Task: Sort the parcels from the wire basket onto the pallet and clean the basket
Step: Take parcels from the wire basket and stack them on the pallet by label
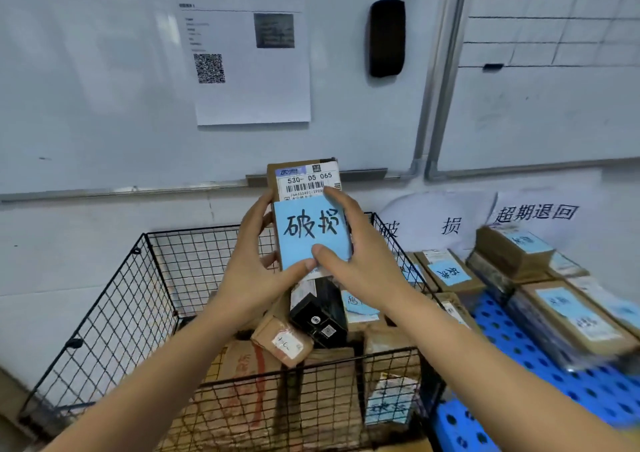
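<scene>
I hold a small cardboard parcel (304,177) upright above the black wire basket (114,299). It bears a white barcode label and a blue note (311,233) with two handwritten characters. My left hand (252,271) grips its left side with the thumb on the note's lower edge. My right hand (360,254) grips its right side, thumb on the note's front. Several cardboard parcels (282,342) and a black box (318,316) lie in the basket. The blue perforated pallet (540,372) at the right carries several taped parcels (568,316) with blue notes.
Two whiteboards (104,87) hang on the wall behind, with a printed sheet (249,53) and a black eraser (387,37). Two paper signs (536,212) with characters hang on the wall above the pallet. The basket's left half holds nothing.
</scene>
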